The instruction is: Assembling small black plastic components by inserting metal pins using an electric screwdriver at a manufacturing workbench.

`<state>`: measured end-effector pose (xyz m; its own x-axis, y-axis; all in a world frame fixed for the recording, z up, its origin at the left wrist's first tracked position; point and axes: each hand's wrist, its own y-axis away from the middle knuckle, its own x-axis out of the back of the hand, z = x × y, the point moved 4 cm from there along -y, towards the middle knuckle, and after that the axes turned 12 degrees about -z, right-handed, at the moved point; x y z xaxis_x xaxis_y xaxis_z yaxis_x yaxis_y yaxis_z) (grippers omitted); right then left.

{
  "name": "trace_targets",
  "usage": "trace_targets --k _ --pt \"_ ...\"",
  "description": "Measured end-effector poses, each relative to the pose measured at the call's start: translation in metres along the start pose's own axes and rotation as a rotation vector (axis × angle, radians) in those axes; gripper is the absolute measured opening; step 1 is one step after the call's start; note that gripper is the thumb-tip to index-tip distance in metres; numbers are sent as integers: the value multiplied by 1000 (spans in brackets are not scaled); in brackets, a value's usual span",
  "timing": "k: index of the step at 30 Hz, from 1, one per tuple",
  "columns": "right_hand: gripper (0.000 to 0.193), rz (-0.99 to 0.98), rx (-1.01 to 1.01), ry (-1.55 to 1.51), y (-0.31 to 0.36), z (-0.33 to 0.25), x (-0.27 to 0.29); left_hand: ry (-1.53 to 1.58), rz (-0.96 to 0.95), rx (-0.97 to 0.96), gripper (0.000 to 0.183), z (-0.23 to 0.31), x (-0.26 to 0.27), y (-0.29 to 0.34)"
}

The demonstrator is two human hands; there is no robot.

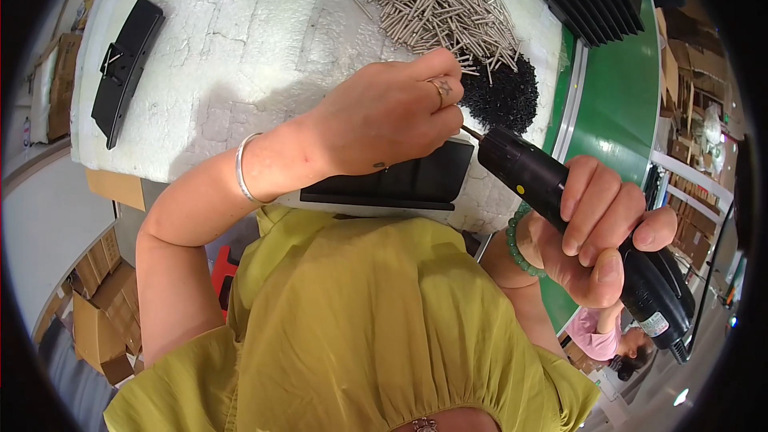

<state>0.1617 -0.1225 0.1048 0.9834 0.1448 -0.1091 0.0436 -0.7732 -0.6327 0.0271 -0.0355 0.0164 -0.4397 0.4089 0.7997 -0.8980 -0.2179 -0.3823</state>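
One black electric driver (522,166) with one pale label (654,325) is wrapped tightly in my right grip (604,228), its bit (473,134) pointing at my curled left grip (392,116); whether that holds anything, I can't tell. Beneath, one black part (400,184); beyond, one silver pin heap (442,8).

Two bare hands show: one left hand (384,116) at centre, one right hand (604,220) at lower right. One black electric screwdriver (524,166) is right of centre. Two separate long black pieces show: one dark bracket (130,72) at upper left, one black panel (384,189) at centre. One heap of silver pins (440,8) and one heap of small black screws (508,100), top right of centre, hold too many to count. Two wrist ornaments: one silver bangle (240,170), one green bead bracelet (516,250).
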Motion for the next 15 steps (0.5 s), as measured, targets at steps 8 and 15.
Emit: trace_targets --k 8,15 --pt "25 88 61 -7 -1 -9 -5 147 50 60 17 -5 3 5" --pt "25 88 40 -19 -1 -10 -3 128 52 41 17 0 3 2"
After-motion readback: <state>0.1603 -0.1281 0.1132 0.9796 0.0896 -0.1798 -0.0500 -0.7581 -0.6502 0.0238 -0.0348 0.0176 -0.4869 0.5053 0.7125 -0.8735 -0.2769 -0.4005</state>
